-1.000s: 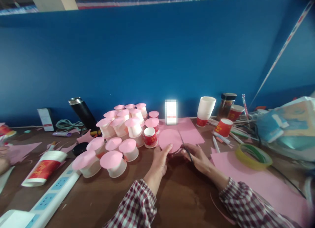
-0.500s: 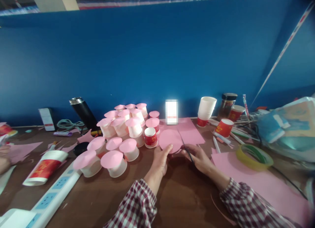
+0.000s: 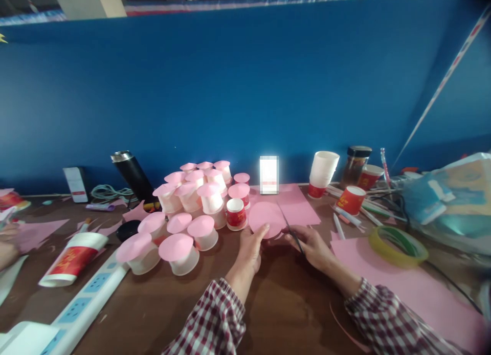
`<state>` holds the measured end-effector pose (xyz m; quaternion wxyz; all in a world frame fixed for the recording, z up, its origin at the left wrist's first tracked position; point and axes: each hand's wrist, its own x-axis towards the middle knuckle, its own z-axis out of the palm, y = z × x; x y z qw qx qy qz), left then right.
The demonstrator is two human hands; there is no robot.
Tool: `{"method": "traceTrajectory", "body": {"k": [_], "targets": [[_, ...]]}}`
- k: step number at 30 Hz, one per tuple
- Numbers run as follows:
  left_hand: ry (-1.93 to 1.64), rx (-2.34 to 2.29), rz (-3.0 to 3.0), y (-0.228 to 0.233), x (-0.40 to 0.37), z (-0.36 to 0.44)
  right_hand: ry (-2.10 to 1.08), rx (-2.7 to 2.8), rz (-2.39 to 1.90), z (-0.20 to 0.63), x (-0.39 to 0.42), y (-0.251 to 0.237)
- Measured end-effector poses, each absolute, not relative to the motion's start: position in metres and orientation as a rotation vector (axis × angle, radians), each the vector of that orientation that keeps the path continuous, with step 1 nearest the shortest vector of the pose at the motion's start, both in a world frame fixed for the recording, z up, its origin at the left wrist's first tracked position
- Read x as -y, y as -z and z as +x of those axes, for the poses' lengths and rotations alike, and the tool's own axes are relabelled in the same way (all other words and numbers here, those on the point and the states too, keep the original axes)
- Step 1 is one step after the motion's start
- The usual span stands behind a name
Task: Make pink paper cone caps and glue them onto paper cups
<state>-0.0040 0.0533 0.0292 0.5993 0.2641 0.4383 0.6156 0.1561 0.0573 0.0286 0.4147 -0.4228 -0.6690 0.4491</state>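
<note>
A: Nearest the camera, two checked sleeves lead up to the hands. What does the left hand (image 3: 249, 252) hold?

B: Its fingers (image 3: 261, 233) are closed on the near-left edge of a pink paper disc (image 3: 267, 218), thumb on top. The disc lies just beyond the fingertips, tilted up toward the camera and touching or just above the brown surface (image 3: 284, 304).

A: And the right hand (image 3: 312, 247)?

B: Curled around the handles of a pair of scissors (image 3: 290, 228). The blades run from the hand up and to the left, their long axis slanting away from the person, the tip at the disc's right edge. How far the blades are parted I cannot tell.

A: So which hand is nearer the disc?

B: The left, already pinching it; the right meets it only through the blades. Being round, the disc has no long axis.

A: Beyond that?

B: A pink sheet (image 3: 297, 206) lies flat right behind the disc, a red paper cup (image 3: 235, 213) stands just to its left, and pink-capped cups (image 3: 192, 201) cluster farther left.
</note>
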Motion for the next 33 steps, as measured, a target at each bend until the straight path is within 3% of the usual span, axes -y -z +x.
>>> {"method": "traceTrajectory", "body": {"k": [33], "targets": [[-1.505, -1.054, 0.583, -0.020, -0.061, -0.009, -1.162, 1.704, -1.107, 0.155, -0.055, -0.033]]}}
